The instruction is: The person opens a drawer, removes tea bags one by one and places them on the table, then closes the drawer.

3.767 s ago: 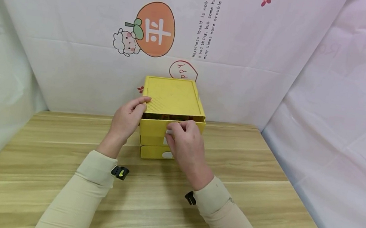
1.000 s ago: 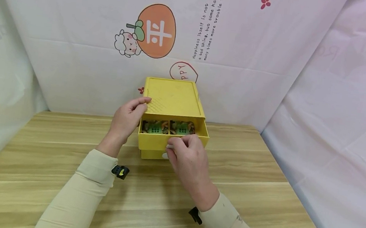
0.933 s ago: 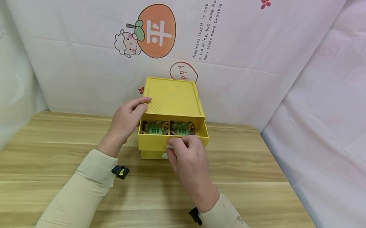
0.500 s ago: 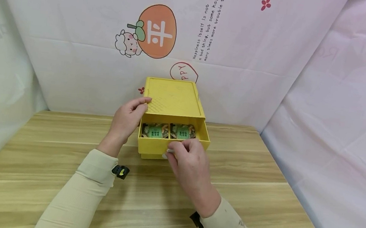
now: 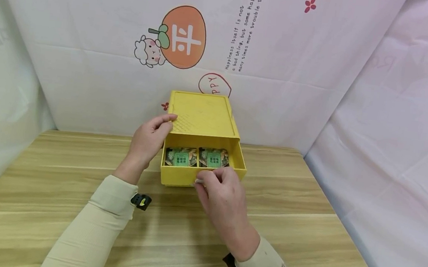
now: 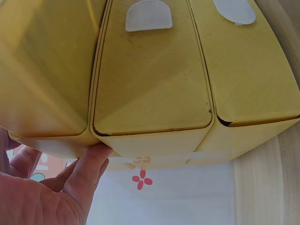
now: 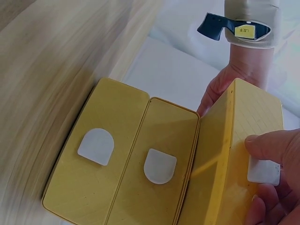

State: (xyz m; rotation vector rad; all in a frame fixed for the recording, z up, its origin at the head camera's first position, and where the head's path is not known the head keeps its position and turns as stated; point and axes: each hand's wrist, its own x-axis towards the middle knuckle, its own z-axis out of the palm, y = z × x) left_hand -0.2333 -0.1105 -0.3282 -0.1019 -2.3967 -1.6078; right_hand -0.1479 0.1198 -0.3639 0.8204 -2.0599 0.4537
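A yellow drawer box [image 5: 200, 112] stands on the table with its top drawer [image 5: 177, 177] pulled well out. Two green-and-dark printed packets [image 5: 181, 157] lie side by side in that drawer, with a divider between them. My right hand [image 5: 224, 200] pinches the white handle tab [image 7: 262, 171] on the drawer's front, thumb on one side and fingers on the other. At the box's upper left corner, my left hand [image 5: 147, 141] rests its fingers on the top and the side wall. In the left wrist view its fingertips [image 6: 101, 149] press that side wall.
Below the top drawer, two closed drawers carry white tabs; the middle tab [image 7: 160, 166] and bottom tab [image 7: 96, 146] show in the right wrist view. A printed white cloth [image 5: 274, 92] hangs close behind the box. The wooden table [image 5: 295, 222] extends around it.
The top drawer has slid from slightly ajar to well out toward me, drawn by my right hand, and its packets have come into view. My left hand has stayed at the box's corner.
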